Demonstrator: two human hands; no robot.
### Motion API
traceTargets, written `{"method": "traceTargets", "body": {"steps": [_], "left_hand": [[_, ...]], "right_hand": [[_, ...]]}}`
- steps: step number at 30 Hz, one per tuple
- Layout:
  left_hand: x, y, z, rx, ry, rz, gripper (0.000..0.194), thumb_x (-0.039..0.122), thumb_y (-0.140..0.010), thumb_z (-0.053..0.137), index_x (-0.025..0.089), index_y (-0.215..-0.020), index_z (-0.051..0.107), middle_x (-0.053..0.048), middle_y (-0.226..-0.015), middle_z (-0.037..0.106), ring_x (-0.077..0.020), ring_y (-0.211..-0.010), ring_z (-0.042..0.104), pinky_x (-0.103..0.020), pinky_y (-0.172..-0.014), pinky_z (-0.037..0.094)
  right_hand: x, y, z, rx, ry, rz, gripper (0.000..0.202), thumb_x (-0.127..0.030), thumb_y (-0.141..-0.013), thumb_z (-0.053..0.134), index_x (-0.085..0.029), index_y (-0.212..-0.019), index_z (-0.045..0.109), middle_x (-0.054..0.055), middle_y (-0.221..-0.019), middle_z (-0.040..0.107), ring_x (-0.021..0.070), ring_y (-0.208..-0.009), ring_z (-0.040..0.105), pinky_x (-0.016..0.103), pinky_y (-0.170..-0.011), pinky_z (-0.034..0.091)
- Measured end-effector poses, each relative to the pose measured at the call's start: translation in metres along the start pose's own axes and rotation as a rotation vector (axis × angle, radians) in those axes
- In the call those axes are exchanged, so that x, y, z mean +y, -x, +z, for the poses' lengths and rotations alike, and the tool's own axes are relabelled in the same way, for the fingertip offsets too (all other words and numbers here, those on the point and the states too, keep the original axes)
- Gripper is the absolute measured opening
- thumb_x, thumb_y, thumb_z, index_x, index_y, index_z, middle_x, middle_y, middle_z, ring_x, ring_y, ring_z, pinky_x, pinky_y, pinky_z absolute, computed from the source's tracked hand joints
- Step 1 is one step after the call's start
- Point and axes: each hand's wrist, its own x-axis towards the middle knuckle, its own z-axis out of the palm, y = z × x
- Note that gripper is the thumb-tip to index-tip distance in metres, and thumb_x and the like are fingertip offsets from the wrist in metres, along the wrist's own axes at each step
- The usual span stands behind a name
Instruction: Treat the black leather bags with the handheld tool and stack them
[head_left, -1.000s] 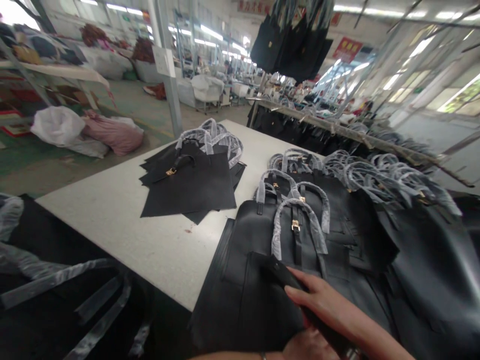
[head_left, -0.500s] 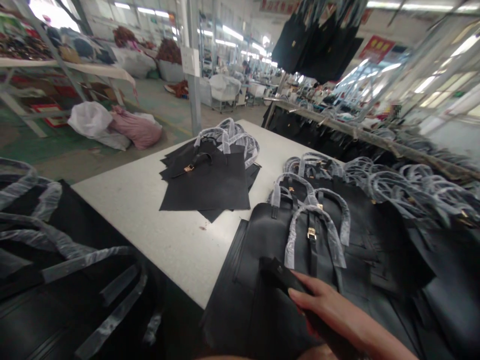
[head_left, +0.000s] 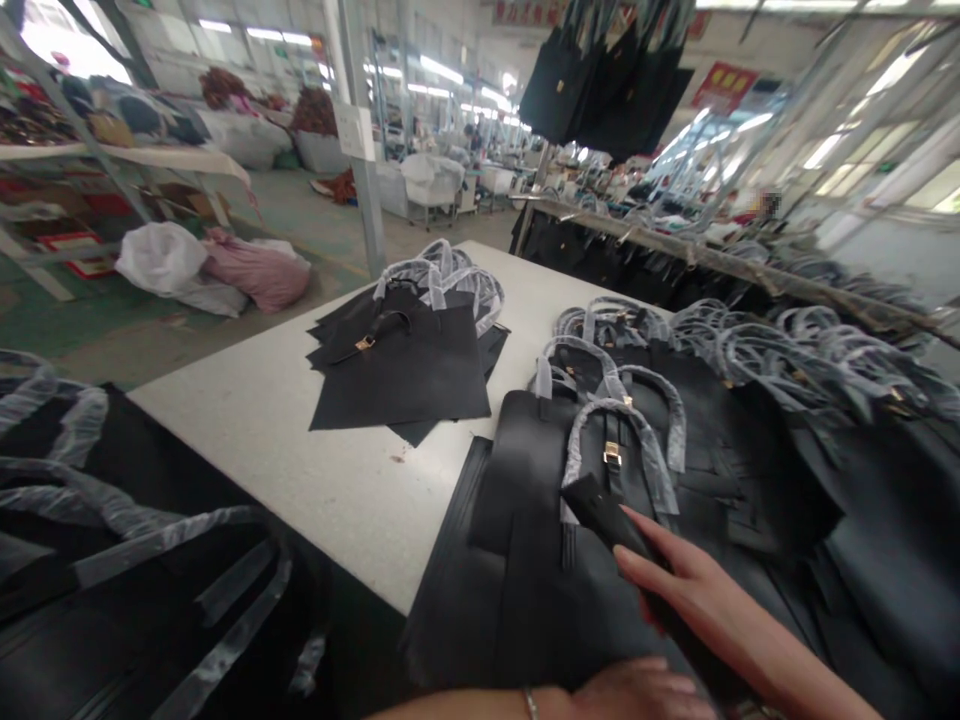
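Note:
My right hand (head_left: pixel 694 585) is wrapped round a long black bar-shaped tool (head_left: pixel 626 535), whose exact kind I cannot make out. Its front end is over the lower part of a clear-wrapped handle on the top black handbag (head_left: pixel 540 590). That bag lies on a pile, with a gold-buckled strap (head_left: pixel 613 455) between its handles. At the bottom edge my left hand (head_left: pixel 637 690), a bracelet on its wrist, lies with outstretched fingers over the lower part of the bag. Part of it is cut off by the frame.
More black bag pieces (head_left: pixel 401 375) with wrapped handles are stacked on the pale table (head_left: pixel 300 460). Another heap of bags (head_left: pixel 112 600) is close on my left. A metal post (head_left: pixel 360 150) rises behind the table, and black bags (head_left: pixel 600 85) hang at the back right.
My right hand has moved up and right with the black tool, towards the wrapped handle. My left hand has come into view at the bottom. The camera view has shifted slightly.

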Motion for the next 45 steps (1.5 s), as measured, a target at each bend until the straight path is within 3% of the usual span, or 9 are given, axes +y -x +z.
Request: {"method": "traceTargets", "body": {"steps": [3,7,11,15,24,27,32,38,45], "left_hand": [[-0.013,0.024,-0.03,0.031,-0.001,-0.028,0.007,0.027,-0.087,0.06,0.024,-0.091,0.065,-0.001,-0.097,0.068,-0.0167,-0.094,0.062,-0.027,-0.079,0.05],[-0.049,0.056,-0.09,0.181,-0.205,-0.276,0.015,0.019,-0.095,0.046,0.018,-0.093,0.06,-0.003,-0.092,0.064,-0.0166,-0.088,0.057,-0.027,-0.077,0.048],[-0.085,0.057,-0.126,0.059,-0.474,-0.059,0.013,0.014,-0.095,0.045,0.015,-0.095,0.058,-0.006,-0.09,0.061,-0.018,-0.085,0.055,-0.028,-0.07,0.048],[-0.102,0.043,-0.133,-0.127,-0.603,0.216,0.015,0.012,-0.092,0.049,0.016,-0.081,0.057,-0.004,-0.08,0.059,-0.0174,-0.073,0.053,-0.028,-0.056,0.044],[-0.127,0.019,-0.15,-0.248,-0.484,0.397,0.015,0.013,-0.09,0.055,0.019,-0.077,0.059,-0.003,-0.082,0.061,-0.0159,-0.078,0.055,-0.026,-0.059,0.044],[-0.131,0.015,-0.15,-0.26,-0.361,0.366,0.017,0.012,-0.089,0.055,0.021,-0.076,0.06,-0.003,-0.084,0.06,-0.0151,-0.079,0.055,-0.025,-0.068,0.046],[-0.138,0.008,-0.158,-0.341,0.044,0.204,0.012,0.02,-0.088,0.059,0.025,-0.079,0.066,-0.003,-0.092,0.062,-0.0154,-0.089,0.057,-0.024,-0.082,0.045],[-0.148,0.003,-0.157,-0.363,0.332,0.061,0.014,0.031,-0.086,0.063,0.025,-0.075,0.07,-0.002,-0.087,0.061,-0.0151,-0.084,0.057,-0.023,-0.08,0.043],[-0.147,-0.002,-0.158,-0.474,0.199,0.102,0.016,0.026,-0.09,0.056,0.023,-0.079,0.067,-0.003,-0.092,0.059,-0.0158,-0.091,0.055,-0.023,-0.085,0.041]], "right_hand": [[0.031,0.022,-0.01,0.024,0.024,0.061,0.077,-0.055,-0.079,0.055,-0.017,-0.143,0.038,-0.003,-0.057,0.064,0.018,-0.051,0.059,0.025,-0.047,0.044],[0.059,0.049,-0.006,0.051,0.007,0.174,0.084,-0.059,-0.076,0.053,-0.016,-0.145,0.036,0.001,-0.067,0.069,0.0218,-0.058,0.062,0.028,-0.052,0.049],[0.073,0.068,0.004,0.045,-0.082,0.196,0.084,-0.06,-0.076,0.054,-0.019,-0.147,0.033,0.002,-0.072,0.07,0.0229,-0.063,0.064,0.027,-0.055,0.051],[0.085,0.075,0.013,0.021,-0.149,0.184,0.085,-0.058,-0.079,0.055,-0.019,-0.148,0.028,0.001,-0.074,0.069,0.0208,-0.061,0.062,0.026,-0.054,0.049],[0.093,0.07,0.026,0.067,-0.052,0.07,0.078,-0.049,-0.082,0.054,-0.016,-0.148,0.031,0.002,-0.076,0.072,0.0225,-0.065,0.065,0.028,-0.059,0.053],[0.097,0.07,0.027,0.115,0.052,0.04,0.073,-0.048,-0.082,0.055,-0.022,-0.147,0.035,0.005,-0.104,0.074,0.0269,-0.092,0.069,0.033,-0.079,0.055],[0.103,0.071,0.031,0.107,0.187,0.021,0.076,-0.048,-0.084,0.05,-0.017,-0.15,0.029,0.007,-0.148,0.044,0.0275,-0.133,0.043,0.037,-0.112,0.034],[0.101,0.073,0.039,0.093,0.192,0.04,0.08,-0.045,-0.085,0.049,-0.012,-0.151,0.02,0.008,-0.153,0.033,0.0255,-0.137,0.038,0.036,-0.115,0.028],[0.104,0.076,0.043,0.078,0.183,0.091,0.082,-0.045,-0.086,0.05,-0.015,-0.152,0.012,0.007,-0.155,0.028,0.0233,-0.139,0.035,0.036,-0.116,0.026]]}}
